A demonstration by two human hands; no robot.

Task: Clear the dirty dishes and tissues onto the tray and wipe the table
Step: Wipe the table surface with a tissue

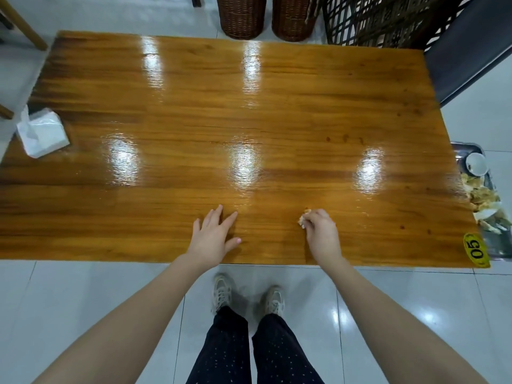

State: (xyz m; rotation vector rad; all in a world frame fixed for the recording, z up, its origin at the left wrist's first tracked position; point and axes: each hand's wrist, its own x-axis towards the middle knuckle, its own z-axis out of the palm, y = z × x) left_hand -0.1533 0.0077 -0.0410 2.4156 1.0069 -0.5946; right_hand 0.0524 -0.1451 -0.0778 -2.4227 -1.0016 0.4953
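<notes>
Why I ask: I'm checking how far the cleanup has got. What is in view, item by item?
table: 1, glossy orange-brown wood, fills the middle of the view
tissue pack: 1, white, on the table's left edge
sticker: 1, yellow, marked 05, on the table's near right corner
tray: 1, metal, just past the table's right edge
cup: 1, white, on the tray's far end
used tissues: a pile, stained white, on the tray nearer than the cup
baskets: 2, brown wicker, on the floor beyond the table
chair: 1, dark, at the far right corner
wad: 1, stained tissue, on the table in the right hand
shoes: 2, pale, on the grey floor tiles
left hand: flat on the table near its front edge
right hand: pinches the wad
</notes>
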